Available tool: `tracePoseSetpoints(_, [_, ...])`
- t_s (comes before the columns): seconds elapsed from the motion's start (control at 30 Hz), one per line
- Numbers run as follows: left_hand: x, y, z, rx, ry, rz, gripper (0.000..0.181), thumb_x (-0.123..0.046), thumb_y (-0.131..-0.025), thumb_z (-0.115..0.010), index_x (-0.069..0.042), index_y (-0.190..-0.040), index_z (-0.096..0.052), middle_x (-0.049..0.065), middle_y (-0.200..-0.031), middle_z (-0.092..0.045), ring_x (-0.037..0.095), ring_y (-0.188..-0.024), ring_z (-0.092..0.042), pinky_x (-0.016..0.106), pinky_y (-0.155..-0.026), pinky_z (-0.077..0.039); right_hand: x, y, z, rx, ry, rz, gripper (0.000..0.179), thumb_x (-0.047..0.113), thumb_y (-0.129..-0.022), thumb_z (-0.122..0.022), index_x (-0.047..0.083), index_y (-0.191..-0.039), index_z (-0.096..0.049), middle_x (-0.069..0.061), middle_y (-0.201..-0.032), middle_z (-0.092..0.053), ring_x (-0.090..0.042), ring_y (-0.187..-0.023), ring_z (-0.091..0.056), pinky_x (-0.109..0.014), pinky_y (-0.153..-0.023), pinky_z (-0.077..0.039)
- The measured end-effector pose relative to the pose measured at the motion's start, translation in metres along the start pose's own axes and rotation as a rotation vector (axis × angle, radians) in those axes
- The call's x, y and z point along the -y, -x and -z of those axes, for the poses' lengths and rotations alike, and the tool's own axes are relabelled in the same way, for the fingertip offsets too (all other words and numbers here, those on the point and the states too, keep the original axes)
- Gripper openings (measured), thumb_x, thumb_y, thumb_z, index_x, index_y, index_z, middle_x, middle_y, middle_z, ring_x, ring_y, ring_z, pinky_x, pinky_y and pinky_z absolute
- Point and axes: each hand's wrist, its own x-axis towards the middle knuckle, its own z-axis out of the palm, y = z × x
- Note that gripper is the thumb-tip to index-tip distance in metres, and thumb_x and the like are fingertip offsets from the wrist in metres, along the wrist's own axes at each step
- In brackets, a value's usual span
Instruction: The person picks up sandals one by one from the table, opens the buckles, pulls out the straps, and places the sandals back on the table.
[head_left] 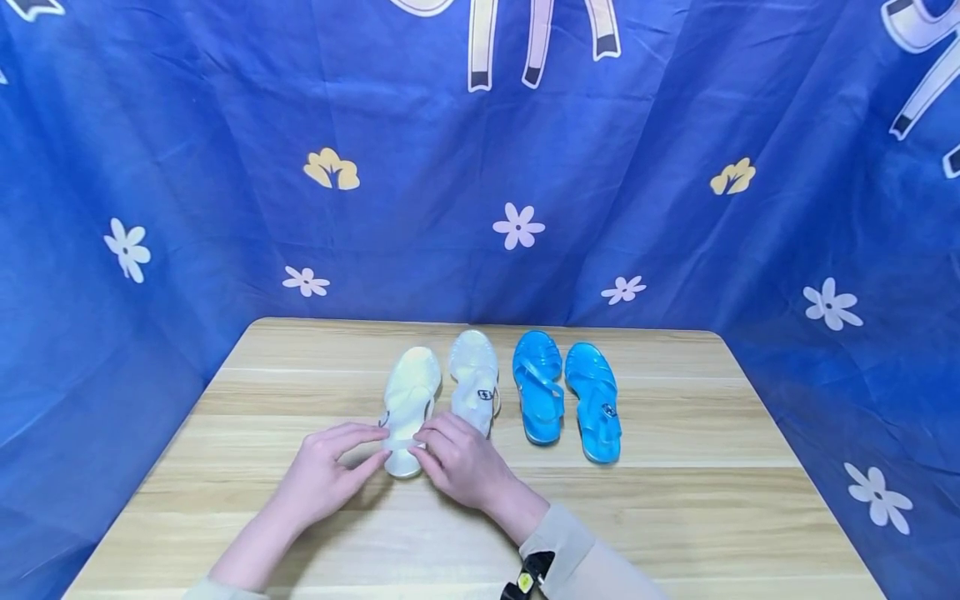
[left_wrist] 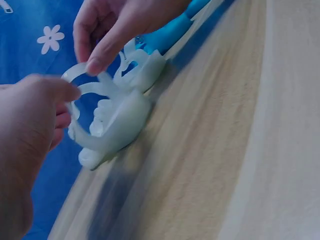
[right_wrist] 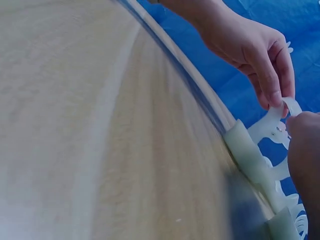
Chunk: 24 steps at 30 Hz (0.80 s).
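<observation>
A milky white jelly sandal point(head_left: 412, 379) lies on the table with its toe toward the back. Its heel strap point(head_left: 403, 445) stands up in a loop above the sole. My left hand point(head_left: 326, 471) pinches one side of that strap between thumb and fingers. From the other side my right hand point(head_left: 467, 465) pinches the same strap, as the left wrist view also shows. A second white sandal point(head_left: 474, 367) lies just to the right, its heel partly hidden behind my right hand. In the right wrist view, the strap point(right_wrist: 292, 106) bends between the two hands.
A pair of blue jelly sandals, one on the left point(head_left: 538, 383) and one on the right point(head_left: 596, 400), lies right of the white ones. The wooden table point(head_left: 712, 517) reaches back to a blue patterned cloth point(head_left: 420, 208). A black band point(head_left: 528, 575) circles my right wrist.
</observation>
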Motion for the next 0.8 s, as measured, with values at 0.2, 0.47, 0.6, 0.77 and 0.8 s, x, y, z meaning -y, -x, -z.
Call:
tracePoseSetpoints(0.2, [-0.001, -0.002, 0.006, 0.094, 0.046, -0.068, 0.031, -0.006, -0.072, -0.090, -0.019, -0.097, -0.078, -0.010, -0.101, -0.075, 0.015, -0.095, -0.073, 0.017, -0.096, -0.052, 0.008, 0.007, 0.005, 0.011, -0.068, 0.096, 0.012, 0.015, -0.097, -0.075, 0.006, -0.103, -0.069, -0.001, -0.101, -0.065, -0.013, -0.096, -0.062, -0.020, -0.095, -0.051])
tracePoseSetpoints(0.47, [-0.009, -0.001, 0.012, 0.182, 0.164, -0.185, 0.041, -0.001, -0.062, -0.087, -0.025, -0.089, -0.067, -0.017, -0.090, -0.067, 0.006, -0.084, -0.067, 0.019, -0.082, -0.055, 0.022, 0.011, 0.010, 0.052, -0.178, 0.174, 0.011, 0.015, -0.098, -0.073, 0.006, -0.101, -0.068, 0.001, -0.097, -0.063, -0.008, -0.088, -0.055, -0.016, -0.089, -0.048])
tracePoseSetpoints(0.6, [-0.010, 0.002, 0.011, 0.203, 0.223, -0.223, 0.046, 0.002, -0.057, -0.085, -0.024, -0.089, -0.064, -0.017, -0.088, -0.065, 0.006, -0.080, -0.065, 0.020, -0.079, -0.054, 0.028, 0.013, 0.013, 0.054, -0.189, 0.214, 0.011, 0.015, -0.097, -0.074, 0.007, -0.102, -0.068, 0.002, -0.096, -0.063, -0.008, -0.088, -0.055, -0.017, -0.088, -0.048])
tracePoseSetpoints(0.77, [-0.011, 0.007, 0.012, 0.224, 0.275, -0.228, 0.051, 0.003, -0.056, -0.086, -0.023, -0.094, -0.065, -0.015, -0.091, -0.065, 0.006, -0.081, -0.065, 0.019, -0.081, -0.054, 0.032, 0.015, 0.015, 0.057, -0.197, 0.226, 0.012, 0.015, -0.097, -0.074, 0.008, -0.102, -0.068, 0.003, -0.094, -0.062, -0.008, -0.088, -0.054, -0.018, -0.088, -0.049])
tracePoseSetpoints(0.8, [-0.011, 0.007, 0.012, 0.222, 0.282, -0.232, 0.051, 0.003, -0.056, -0.086, -0.022, -0.096, -0.065, -0.014, -0.093, -0.066, 0.007, -0.082, -0.066, 0.019, -0.083, -0.053, 0.032, 0.014, 0.015, 0.060, -0.205, 0.225, 0.013, 0.016, -0.096, -0.075, 0.008, -0.102, -0.067, 0.003, -0.094, -0.061, -0.008, -0.087, -0.053, -0.018, -0.088, -0.049])
